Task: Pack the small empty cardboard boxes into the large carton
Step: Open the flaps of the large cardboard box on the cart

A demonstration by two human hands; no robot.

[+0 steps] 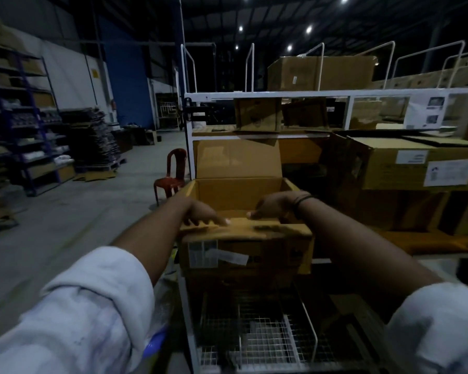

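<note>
Left hand open, fingers straight, lying flat on near flap of large carton. Right hand also open, fingers stretched leftward over same flap (motion-blurred, contact unclear). Carton dead centre, top open, rear flap standing up at 12 o'clock. Only bare inner walls show; bottom hidden by hands and near flap. White wire-mesh trolley below it at 6 o'clock. Red plastic chair at 10 o'clock, blue shelving at 9, labelled cartons stacked at 2, white rack holding more boxes behind at 12.
</note>
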